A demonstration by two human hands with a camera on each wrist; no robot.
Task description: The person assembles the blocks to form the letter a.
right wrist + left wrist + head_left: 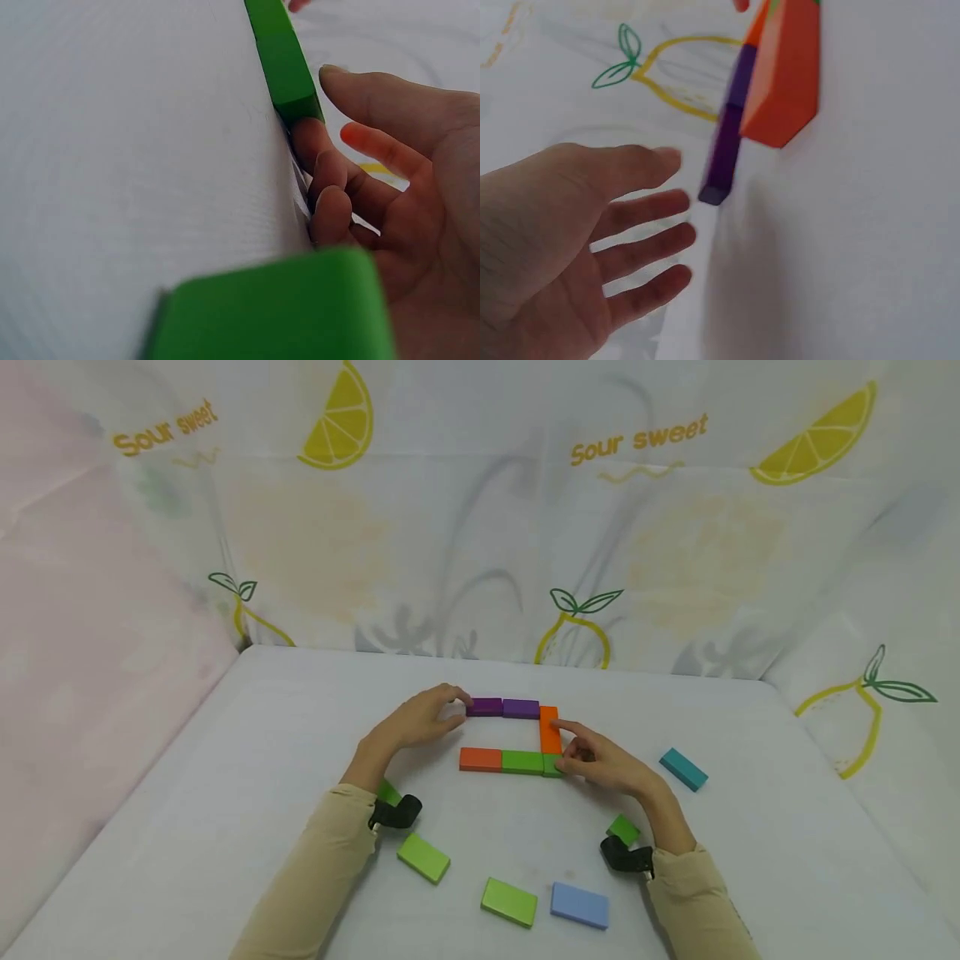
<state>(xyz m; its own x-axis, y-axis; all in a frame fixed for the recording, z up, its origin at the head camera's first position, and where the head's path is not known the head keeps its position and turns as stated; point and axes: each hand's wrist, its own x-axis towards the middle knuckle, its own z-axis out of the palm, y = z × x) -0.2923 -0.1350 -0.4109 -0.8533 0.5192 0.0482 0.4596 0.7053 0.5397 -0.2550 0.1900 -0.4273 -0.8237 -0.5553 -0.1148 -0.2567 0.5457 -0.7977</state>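
A dark purple block [484, 707] and a violet block [521, 709] lie end to end, meeting an upright-running orange block [551, 728]. Below, a red-orange block [481, 760], a green block [522, 762] and a shorter-looking green block [552, 765] form a second row. My left hand [420, 718] is at the dark purple block's left end, thumb and fingers loosely spread, gripping nothing. My right hand [607, 764] stretches its index finger to the orange block. Its middle finger touches the end of the green block [291, 75], with the other fingers curled behind.
A teal block [683, 769] lies to the right. Near the right wrist sits a green block [623, 830]; another green block [388, 792] is partly hidden by the left wrist. Two light green blocks [423, 857] and a light blue block [580, 906] lie in front.
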